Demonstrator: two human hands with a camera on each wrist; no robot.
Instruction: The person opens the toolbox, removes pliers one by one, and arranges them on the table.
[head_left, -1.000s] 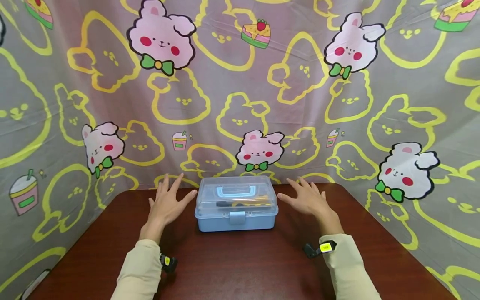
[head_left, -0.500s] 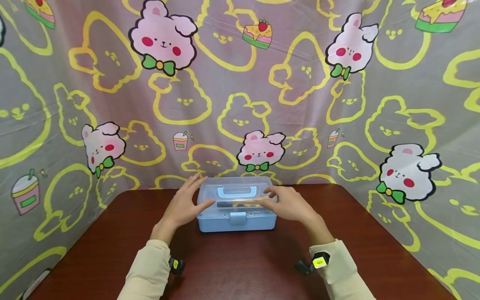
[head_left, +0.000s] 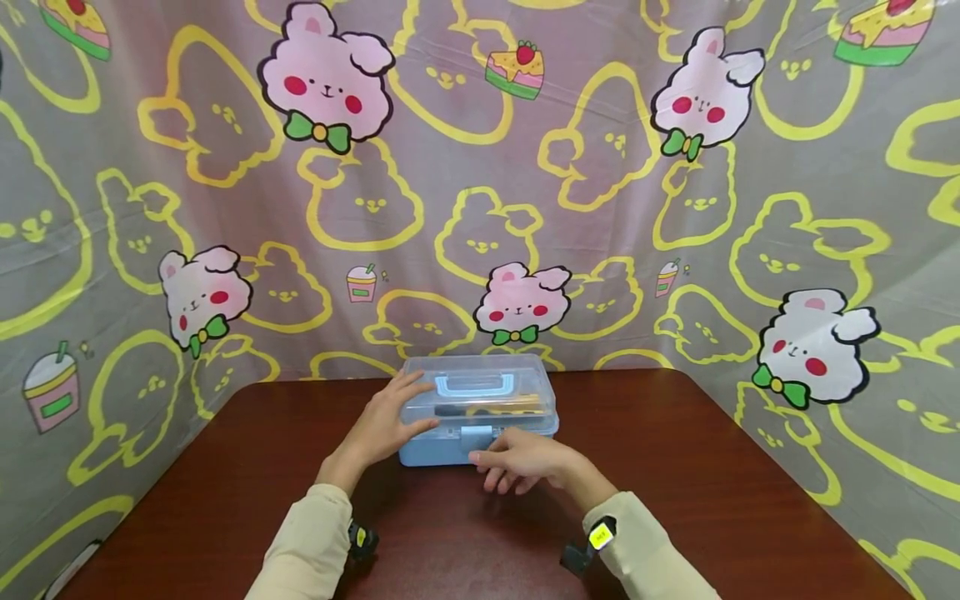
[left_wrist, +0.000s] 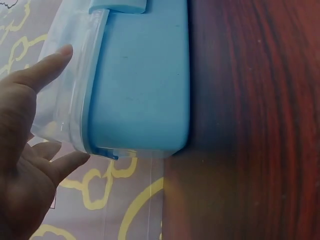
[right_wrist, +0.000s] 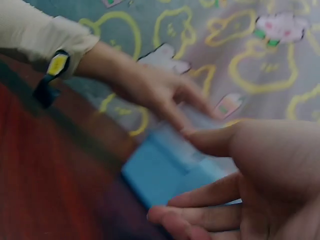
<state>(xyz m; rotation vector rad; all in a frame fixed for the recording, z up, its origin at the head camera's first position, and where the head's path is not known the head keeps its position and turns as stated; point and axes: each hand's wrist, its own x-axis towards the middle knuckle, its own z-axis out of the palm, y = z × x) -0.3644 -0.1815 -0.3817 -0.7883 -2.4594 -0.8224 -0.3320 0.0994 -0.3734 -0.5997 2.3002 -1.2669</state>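
A toolbox point(head_left: 435, 453) with a light blue base and clear lid sits on the table with its lid down. Through the lid, a dark and yellow item point(head_left: 495, 409) shows. My left hand point(head_left: 381, 423) lies at the lid's left end, fingers spread. In the left wrist view its thumb point(left_wrist: 52, 65) lies along the clear lid point(left_wrist: 75, 100), while other fingers reach round the end. My right hand point(head_left: 528, 457) is at the front latch point(head_left: 475, 437), fingers loosely bent. The right wrist view, blurred, has its thumb and fingers parted near the latch point(right_wrist: 205, 172).
The dark red-brown table point(head_left: 442, 542) runs back to a patterned curtain point(head_left: 480, 167) that hangs behind and along both sides. A pale blue carry handle point(head_left: 474, 385) is on top of the lid. Each wrist wears a small black camera.
Both hands have come in from either side of the toolbox. The left has settled at the lid's left end; the right has passed over the lid's right part and down to the latch.
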